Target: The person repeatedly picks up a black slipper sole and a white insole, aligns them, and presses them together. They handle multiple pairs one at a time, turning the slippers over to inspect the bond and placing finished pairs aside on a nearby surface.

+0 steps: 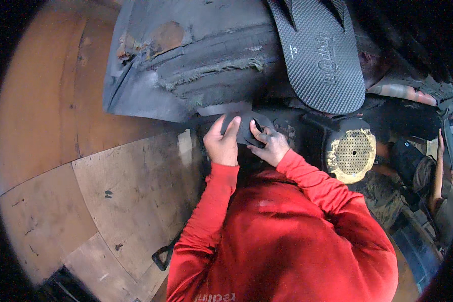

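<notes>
dark flat piece (243, 132), one item, matte. location: in front of the red-clad torso (287, 236), between both hands, just below the grey worn padded mass (211, 55).

left hand (222, 145): closed in a pinch on the piece's left side, thumb on top, fingers mostly hidden beneath.

right hand (273, 148): partly closed on the right side, thumb and finger gripping near a dark fold or slit, cannot tell which.

handling, by judgement: light, thin, bendable rather than stiff; the dull face suggests little slip; not fragile, though an edge could tear if pulled hard. best hold: both side edges, thumbs over, fingers under, clear of the fold.

adjacent stock: black textured sandal (324, 65), upper right, strap attached; round perforated disc (355, 153) with pale ragged rim, right of the right hand; worn brown boards (131, 196), left; another person's forearm (439, 168), far right, well apart.
</notes>
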The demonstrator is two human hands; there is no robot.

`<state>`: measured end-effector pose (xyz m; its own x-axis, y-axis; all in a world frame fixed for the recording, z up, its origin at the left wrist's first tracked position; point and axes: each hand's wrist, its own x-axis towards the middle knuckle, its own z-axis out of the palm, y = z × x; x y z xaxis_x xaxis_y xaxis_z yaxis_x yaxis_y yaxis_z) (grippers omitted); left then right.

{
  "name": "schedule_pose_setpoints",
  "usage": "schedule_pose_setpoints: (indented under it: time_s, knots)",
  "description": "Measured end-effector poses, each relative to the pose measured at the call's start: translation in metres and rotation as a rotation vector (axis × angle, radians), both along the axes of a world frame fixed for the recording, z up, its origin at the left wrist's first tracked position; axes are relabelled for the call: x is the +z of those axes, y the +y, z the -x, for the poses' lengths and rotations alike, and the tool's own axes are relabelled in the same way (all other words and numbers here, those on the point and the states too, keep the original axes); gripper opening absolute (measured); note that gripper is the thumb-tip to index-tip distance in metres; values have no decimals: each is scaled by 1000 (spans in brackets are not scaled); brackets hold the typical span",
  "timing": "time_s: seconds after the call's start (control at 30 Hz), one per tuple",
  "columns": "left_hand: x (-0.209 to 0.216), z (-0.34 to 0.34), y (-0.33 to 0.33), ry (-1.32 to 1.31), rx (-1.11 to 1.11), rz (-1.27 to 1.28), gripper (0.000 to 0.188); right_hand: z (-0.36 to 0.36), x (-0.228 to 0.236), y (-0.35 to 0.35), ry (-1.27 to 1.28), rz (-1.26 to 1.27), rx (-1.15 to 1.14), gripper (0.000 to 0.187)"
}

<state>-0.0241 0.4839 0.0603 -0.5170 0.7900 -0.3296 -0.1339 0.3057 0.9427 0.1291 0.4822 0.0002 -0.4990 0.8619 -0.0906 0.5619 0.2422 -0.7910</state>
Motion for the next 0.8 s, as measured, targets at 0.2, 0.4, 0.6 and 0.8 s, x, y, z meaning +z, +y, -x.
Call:
schedule_pose_setpoints:
  time_s: [0.2,0.4,0.6,0.8]
  knots:
    - [36,-2,-22,-68,112,-164,24,-25,61,35,-139,-92,301,79]
    - [79,13,-37,-32,173,-233,22,0,112,45,-184,-118,454,79]
    - [119,29,-68,1,220,-293,22,23,144,31,-168,-155,534,69]
    - [144,40,-112,10,310,-353,28,43,173,2,-130,-430,521,72]
